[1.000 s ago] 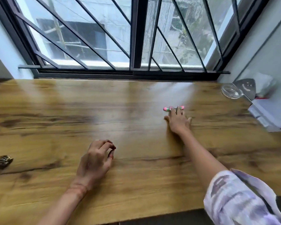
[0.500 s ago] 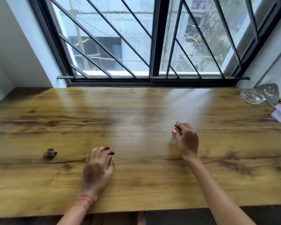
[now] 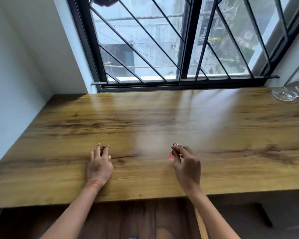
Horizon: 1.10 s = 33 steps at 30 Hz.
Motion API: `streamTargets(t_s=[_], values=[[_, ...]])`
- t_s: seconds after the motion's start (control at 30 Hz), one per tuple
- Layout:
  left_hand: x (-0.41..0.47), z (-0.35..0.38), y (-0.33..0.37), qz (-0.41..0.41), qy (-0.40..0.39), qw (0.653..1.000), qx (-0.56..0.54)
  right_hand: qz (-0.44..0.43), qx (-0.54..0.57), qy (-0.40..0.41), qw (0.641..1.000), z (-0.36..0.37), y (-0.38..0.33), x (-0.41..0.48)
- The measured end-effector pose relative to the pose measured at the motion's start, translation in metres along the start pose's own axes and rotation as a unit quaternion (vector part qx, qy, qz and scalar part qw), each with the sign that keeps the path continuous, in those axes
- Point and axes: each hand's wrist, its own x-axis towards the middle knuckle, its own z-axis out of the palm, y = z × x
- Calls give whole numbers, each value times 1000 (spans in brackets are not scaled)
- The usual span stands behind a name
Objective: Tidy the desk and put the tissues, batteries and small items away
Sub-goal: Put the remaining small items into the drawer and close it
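Desk (image 3: 59, 135): wooden, under the barred window.
Glass dish (image 3: 284, 95): desk's far right corner.
Left hand (image 3: 99, 165): near desk's front edge, fingers spread over a small dark item (image 3: 102, 149).
Right hand (image 3: 186, 165): above the desk's front, fingertips pinching a ringed pink trinket (image 3: 171, 156).

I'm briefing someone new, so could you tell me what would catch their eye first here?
Two bare hands over a wooden desk: the right hand pinches a small pink trinket with a metal ring, lifted. The left hand covers a small dark object. A glass dish sits far right.
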Motion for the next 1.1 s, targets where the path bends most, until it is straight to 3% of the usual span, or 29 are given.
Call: streamTargets(t_s=[0.17,0.3,0.57,0.77,0.97,1.1], values=[[0,-5,-15,89,59,994,-13,6,7,-14,1000,11,-29,-33],[-25,-13,-21,128,43,988,-69,6,32,-28,999,10,-55,-59],[-141,-23,-63,118,80,976,-166,-3,115,-94,989,19,-101,-144],[-187,-2,-126,-16,-114,972,-206,8,129,-240,962,36,-125,-218],[-200,4,-161,-82,-195,962,-174,32,58,-369,927,57,-128,-247],[-195,11,-161,-99,-206,960,-162,56,-10,-422,905,75,-123,-239]])
